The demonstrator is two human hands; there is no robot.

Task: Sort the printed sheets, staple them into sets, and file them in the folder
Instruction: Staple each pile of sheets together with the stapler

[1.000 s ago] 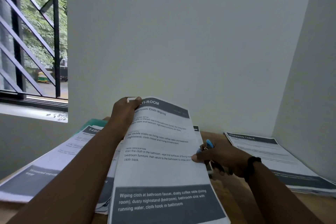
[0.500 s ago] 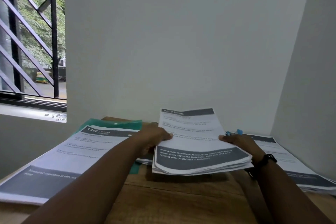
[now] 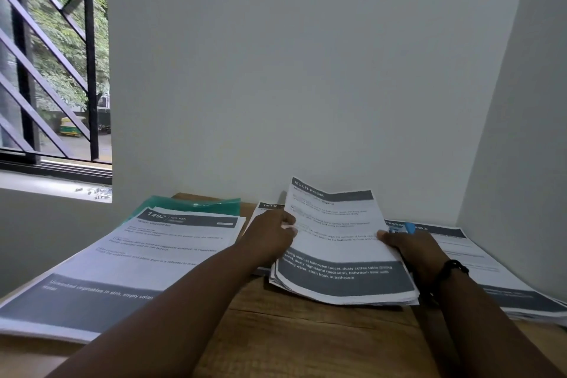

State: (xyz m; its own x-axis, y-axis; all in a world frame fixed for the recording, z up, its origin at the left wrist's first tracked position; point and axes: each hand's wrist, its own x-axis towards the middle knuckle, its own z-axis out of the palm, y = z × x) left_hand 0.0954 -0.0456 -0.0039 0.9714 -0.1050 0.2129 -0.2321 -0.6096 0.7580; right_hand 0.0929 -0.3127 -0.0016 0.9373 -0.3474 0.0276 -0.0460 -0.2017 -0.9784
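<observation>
Both hands are gripping a stack over the worktop: left hand pinching its left edge, right hand its right. The green folder is lying under the left pile; its contents are hidden.

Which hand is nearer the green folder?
Left. The left hand grips the sheet bundle just right of the green folder; the right hand holds the bundle's far side.

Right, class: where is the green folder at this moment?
In the head view, the green folder lies at the table's far left, against the wall, mostly covered by the "1492" sheet stack.
</observation>
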